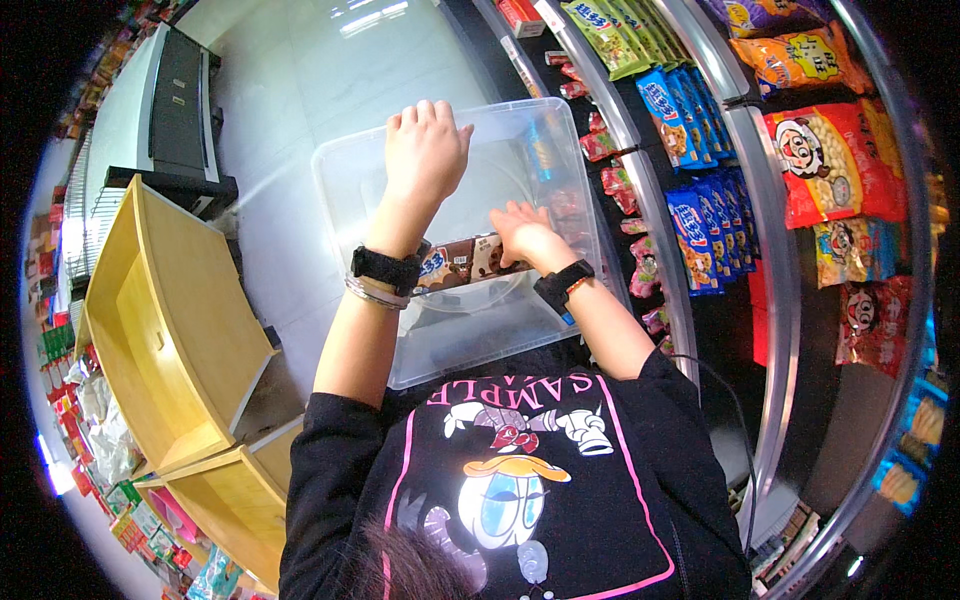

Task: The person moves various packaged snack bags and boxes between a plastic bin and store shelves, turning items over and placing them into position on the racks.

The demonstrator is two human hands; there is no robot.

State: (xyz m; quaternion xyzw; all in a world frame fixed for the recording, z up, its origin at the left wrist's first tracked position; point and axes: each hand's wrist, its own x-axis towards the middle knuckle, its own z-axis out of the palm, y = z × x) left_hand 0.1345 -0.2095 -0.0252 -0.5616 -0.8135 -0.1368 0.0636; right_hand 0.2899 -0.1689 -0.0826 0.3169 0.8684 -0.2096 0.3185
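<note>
My left hand (426, 150) hangs over the far part of a clear plastic bin (341, 217), its back towards me and its fingers curled. Whatever lies under its palm is hidden. Brown cookie packaging (450, 266) stretches across the middle of the bin, bearing cookie pictures and writing; my left wrist covers its left end. My right hand (523, 234) is at its right end, the thumb against the near face and the fingers spread past the far edge. Both wrists wear black bands.
Shelves (750, 180) at right hold blue cookie packets (697, 232), green packets (615, 34) and red snack bags (832, 161). A wooden display unit (180, 322) stands at left, with a black-and-white cabinet (176, 105) beyond it. A black cable (727, 382) runs beside my right arm.
</note>
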